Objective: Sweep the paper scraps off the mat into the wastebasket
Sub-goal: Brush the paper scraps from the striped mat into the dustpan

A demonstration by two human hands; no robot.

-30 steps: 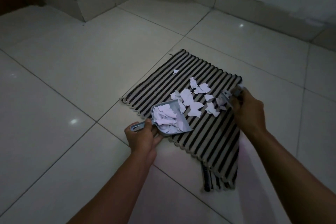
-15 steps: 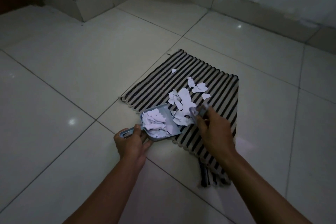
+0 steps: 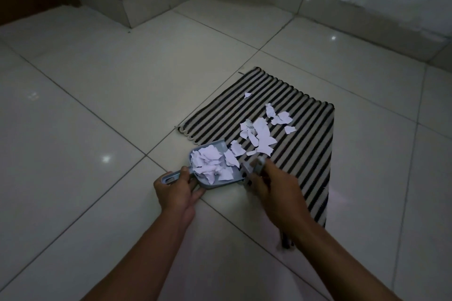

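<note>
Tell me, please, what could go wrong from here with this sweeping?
1. The dustpan in the left hand is heaped; its pile of scraps reaches the front edge, so tilting or lifting it may spill them on the floor.
2. The brush in the right hand is blurred, so probably moving fast; it may flick loose scraps off the mat.
3. One lone scrap lies apart and may be missed.
</note>
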